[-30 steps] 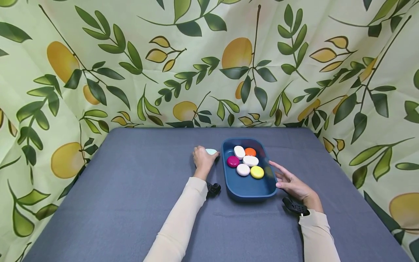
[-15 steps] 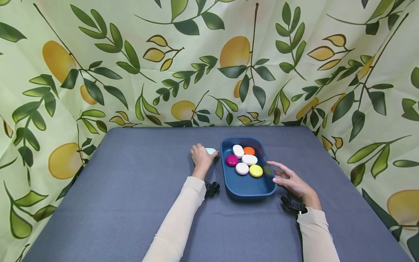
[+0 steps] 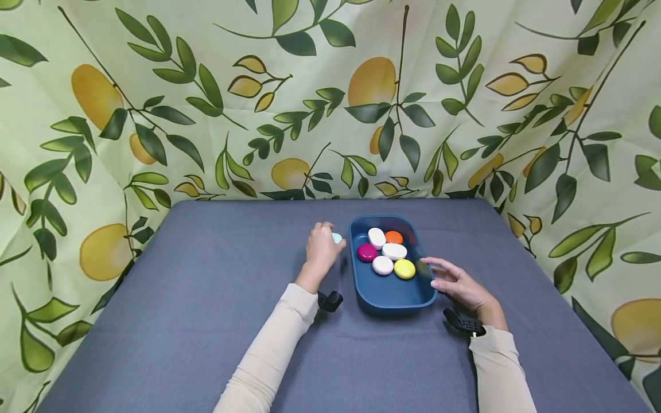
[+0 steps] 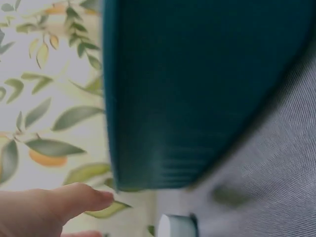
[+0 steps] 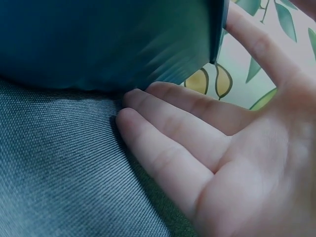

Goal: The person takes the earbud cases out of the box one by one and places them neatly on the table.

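My left hand is just left of the blue tray, over a pale mint, smooth piece like a soap bar. In the left wrist view its thumb is extended and apart from the mint piece, which lies on the cloth; most of the other fingers are out of that view. My right hand rests against the tray's right side. The right wrist view shows its loosely extended fingers at the bottom of the tray's wall, and another finger up by the rim.
Several rounded pieces lie in the tray: white, orange, magenta and yellow. A grey-blue cloth covers the table. Behind it hangs a leaf-and-fruit curtain.
My left hand has lifted and shifted slightly away from the mint piece, its wrist turning and moving left. The right hand and tray have stayed in place.
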Available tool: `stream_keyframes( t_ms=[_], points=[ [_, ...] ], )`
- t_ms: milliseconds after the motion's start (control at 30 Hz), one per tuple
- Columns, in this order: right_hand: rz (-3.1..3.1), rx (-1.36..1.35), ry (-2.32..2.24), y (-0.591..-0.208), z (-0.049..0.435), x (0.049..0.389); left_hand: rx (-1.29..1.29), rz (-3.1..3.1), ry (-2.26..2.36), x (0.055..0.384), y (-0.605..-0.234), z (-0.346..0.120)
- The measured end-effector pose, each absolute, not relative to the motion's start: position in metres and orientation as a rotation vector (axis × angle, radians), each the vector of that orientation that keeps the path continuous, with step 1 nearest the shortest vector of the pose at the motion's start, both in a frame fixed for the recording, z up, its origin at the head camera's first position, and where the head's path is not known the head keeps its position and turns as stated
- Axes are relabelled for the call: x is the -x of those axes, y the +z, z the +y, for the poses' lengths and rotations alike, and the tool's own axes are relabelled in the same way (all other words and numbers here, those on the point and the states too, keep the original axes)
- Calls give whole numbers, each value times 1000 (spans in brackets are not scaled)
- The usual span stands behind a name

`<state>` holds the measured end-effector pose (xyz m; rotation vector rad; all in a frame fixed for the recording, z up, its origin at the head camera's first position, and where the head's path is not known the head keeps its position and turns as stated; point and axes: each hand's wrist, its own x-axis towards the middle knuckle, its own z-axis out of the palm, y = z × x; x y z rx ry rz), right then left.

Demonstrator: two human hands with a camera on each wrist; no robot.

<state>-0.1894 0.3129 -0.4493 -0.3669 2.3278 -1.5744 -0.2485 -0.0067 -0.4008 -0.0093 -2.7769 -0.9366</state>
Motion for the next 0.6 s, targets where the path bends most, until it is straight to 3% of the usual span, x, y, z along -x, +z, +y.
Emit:
stream_keyframes(
  t_ms=[267, 600],
  points=[
    [2299, 336, -1592, -448, 314, 189, 292, -2861, -1100, 234, -383, 4],
    [2280, 370, -1598, -450, 315, 189, 1060, -2908, -1317, 233, -390, 23]
  ],
)
